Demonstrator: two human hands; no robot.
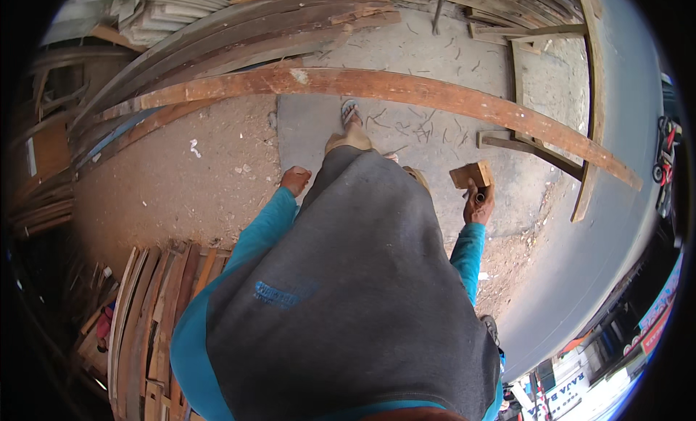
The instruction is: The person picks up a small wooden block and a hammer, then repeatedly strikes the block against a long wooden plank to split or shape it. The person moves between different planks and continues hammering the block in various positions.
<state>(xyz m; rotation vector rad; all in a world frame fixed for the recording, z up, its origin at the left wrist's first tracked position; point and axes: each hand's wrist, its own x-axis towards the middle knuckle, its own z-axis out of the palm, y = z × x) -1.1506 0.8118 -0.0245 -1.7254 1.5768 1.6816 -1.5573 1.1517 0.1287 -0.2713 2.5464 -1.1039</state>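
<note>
The grip of the right hand [478, 206] closes around a small wooden block [470, 174] held at waist height, best carried level and watched while stepping over the long plank [406, 88], the left hand [295, 180] swinging empty.

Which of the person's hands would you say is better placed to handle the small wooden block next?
Right, probably: the right hand already grips the wooden block, while the left hand hangs empty at the other side.

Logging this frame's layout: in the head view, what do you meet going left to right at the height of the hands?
Stacked planks at the left edge → bare dirt ground → left hand, empty → grey garment → right hand holding a wooden block → loose plank on the ground → grey pavement.
</note>
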